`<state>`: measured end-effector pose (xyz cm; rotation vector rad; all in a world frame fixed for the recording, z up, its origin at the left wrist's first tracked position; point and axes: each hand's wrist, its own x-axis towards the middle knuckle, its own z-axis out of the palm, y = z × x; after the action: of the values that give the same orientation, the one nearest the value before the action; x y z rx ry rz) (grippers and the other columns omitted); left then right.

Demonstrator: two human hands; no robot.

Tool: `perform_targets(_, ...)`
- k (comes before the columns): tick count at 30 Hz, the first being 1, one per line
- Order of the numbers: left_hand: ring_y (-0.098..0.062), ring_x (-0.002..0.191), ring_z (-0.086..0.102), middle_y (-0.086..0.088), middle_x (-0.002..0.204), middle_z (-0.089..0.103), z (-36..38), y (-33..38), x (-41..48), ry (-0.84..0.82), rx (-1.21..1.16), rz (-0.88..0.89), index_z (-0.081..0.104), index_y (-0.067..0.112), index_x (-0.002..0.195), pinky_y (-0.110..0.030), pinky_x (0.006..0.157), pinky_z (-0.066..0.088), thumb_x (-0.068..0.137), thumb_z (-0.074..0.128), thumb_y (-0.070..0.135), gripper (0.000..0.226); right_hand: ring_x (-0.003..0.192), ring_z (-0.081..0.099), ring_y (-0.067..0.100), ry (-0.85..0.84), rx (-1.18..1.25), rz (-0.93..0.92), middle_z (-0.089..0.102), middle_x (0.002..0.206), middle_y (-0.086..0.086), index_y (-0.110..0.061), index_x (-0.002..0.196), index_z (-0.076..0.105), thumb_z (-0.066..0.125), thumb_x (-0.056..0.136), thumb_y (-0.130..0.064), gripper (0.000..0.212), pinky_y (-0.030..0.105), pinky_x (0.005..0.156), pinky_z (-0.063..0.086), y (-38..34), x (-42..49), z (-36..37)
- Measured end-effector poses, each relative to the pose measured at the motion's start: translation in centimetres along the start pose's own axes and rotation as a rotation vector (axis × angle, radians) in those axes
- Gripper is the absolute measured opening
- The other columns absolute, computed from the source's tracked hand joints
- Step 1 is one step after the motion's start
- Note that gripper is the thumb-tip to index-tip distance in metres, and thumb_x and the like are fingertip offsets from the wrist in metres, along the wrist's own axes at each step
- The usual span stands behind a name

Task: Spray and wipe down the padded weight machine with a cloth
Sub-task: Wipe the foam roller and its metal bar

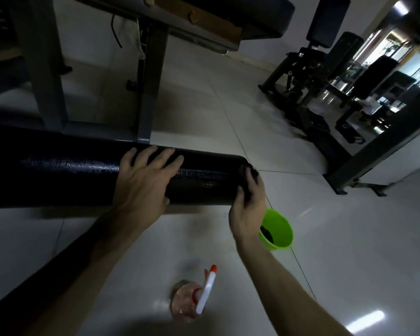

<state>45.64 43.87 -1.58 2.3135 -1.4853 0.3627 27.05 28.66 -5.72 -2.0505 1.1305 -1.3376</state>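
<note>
You are over a glossy pale tile floor point(228, 112) in a dim gym, with grout lines running off toward 1 o'clock. Your left hand point(143, 180) lies flat on the padded roller point(58, 170), fingers straight and spread, holding nothing. Your right hand point(249, 207) curls round a dark, bunched cloth point(249, 177) and presses it against the roller's rounded end at 3 o'clock. The roller is a long black cylinder with a faintly wrinkled, shiny skin. A round green plastic bucket point(280, 229) stands just beneath your right wrist. The clear spray bottle point(194, 297), with its white and orange head, stands at 6 o'clock. A grey steel frame point(150, 93) stands at 12 o'clock and other machines point(313, 76) at 2, with open floor between.
</note>
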Motion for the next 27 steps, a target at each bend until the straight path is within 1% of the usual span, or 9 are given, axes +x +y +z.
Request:
perform_targets(3,-0.035,0.136,0.046,-0.003,0.15,0.054,0.0,-0.1,0.2,0.003,-0.017,-0.005,0.057,0.025,0.142,-0.054,0.111,0.026,0.038,0.1,0.028,0.113,0.151,0.033,0.009,-0.021,-0.027,-0.052,0.04,0.161,0.001,-0.019,0.154,0.049,0.052,0.104,-0.004,0.052,0.029,0.123,0.03,1.1,-2.3,-0.2)
perform_targets(7,-0.035,0.137,0.046,-0.003,0.149,0.054,-0.1,0.3,0.4,-0.02,-0.02,-0.026,0.058,0.024,0.142,-0.055,0.113,0.028,0.039,0.1,0.029,0.111,0.139,0.048,0.009,-0.001,0.016,0.057,0.059,0.143,-0.002,-0.019,0.142,0.062,0.054,0.102,-0.009,0.042,0.021,0.117,0.034,0.5,2.6,-0.2)
perform_targets(11,-0.032,0.139,0.044,-0.001,0.152,0.052,-0.4,0.2,0.3,-0.045,-0.035,-0.023,0.055,0.026,0.144,-0.053,0.114,0.025,0.043,0.1,0.032,0.111,0.131,0.058,0.013,-0.005,0.087,0.204,0.069,0.132,-0.003,-0.016,0.13,0.071,0.056,0.096,-0.006,0.039,0.002,0.102,0.033,-0.9,5.4,-0.3)
perform_targets(13,-0.031,0.14,0.044,0.0,0.152,0.051,-0.6,0.1,0.3,-0.042,-0.039,-0.021,0.055,0.026,0.145,-0.052,0.113,0.026,0.043,0.099,0.033,0.112,0.138,0.052,0.017,0.005,0.014,0.085,0.062,0.143,0.002,-0.017,0.136,0.067,0.054,0.095,-0.005,0.045,0.011,0.114,0.03,-1.1,2.5,-0.1)
perform_targets(16,-0.031,0.138,0.046,0.0,0.151,0.053,-0.4,0.2,0.2,-0.02,-0.035,-0.023,0.055,0.024,0.144,-0.051,0.111,0.028,0.04,0.099,0.032,0.113,0.148,0.04,0.025,0.039,-0.03,0.094,0.055,0.151,0.006,-0.019,0.138,0.065,0.052,0.093,0.001,0.051,0.042,0.129,0.016,-2.2,-0.5,1.9)
perform_targets(18,-0.029,0.139,0.045,0.001,0.151,0.053,-0.2,0.1,0.4,-0.009,-0.037,-0.019,0.052,0.02,0.147,-0.049,0.111,0.027,0.042,0.096,0.034,0.115,0.15,0.039,0.026,-0.007,-0.003,0.025,0.057,0.149,0.006,-0.019,0.137,0.065,0.05,0.088,-0.001,0.054,0.044,0.13,0.007,-5.2,-1.3,4.5)
perform_targets(21,-0.026,0.142,0.044,-0.004,0.15,0.055,-0.3,-0.2,0.2,0.025,-0.092,-0.008,0.042,0.013,0.154,-0.046,0.114,0.029,0.063,0.083,0.042,0.103,0.154,0.032,0.022,-0.252,-0.034,-0.266,0.052,0.155,0.004,-0.016,0.145,0.058,0.051,0.085,0.004,0.064,0.042,0.13,0.006,-9.0,-4.3,6.9)
perform_targets(24,-0.028,0.146,0.04,-0.01,0.156,0.046,-1.3,-1.7,-0.7,0.008,-0.109,0.007,0.031,0.009,0.158,-0.045,0.119,0.029,0.053,0.096,0.031,0.125,0.155,0.03,0.021,-0.354,-0.133,-0.479,0.049,0.157,0.003,-0.016,0.148,0.056,0.048,0.077,0.002,0.074,0.051,0.129,0.008,-7.4,-3.0,4.7)
perform_targets(27,-0.035,0.146,0.035,-0.012,0.157,0.044,-2.4,-4.8,-2.3,0.013,-0.003,-0.013,0.04,0.01,0.153,-0.053,0.12,0.023,0.044,0.099,0.037,0.127,0.153,0.033,0.024,-0.256,-0.255,-0.405,0.051,0.155,0.001,-0.018,0.146,0.058,0.044,0.073,-0.004,0.076,0.056,0.128,0.013,-2.7,-0.2,0.7)
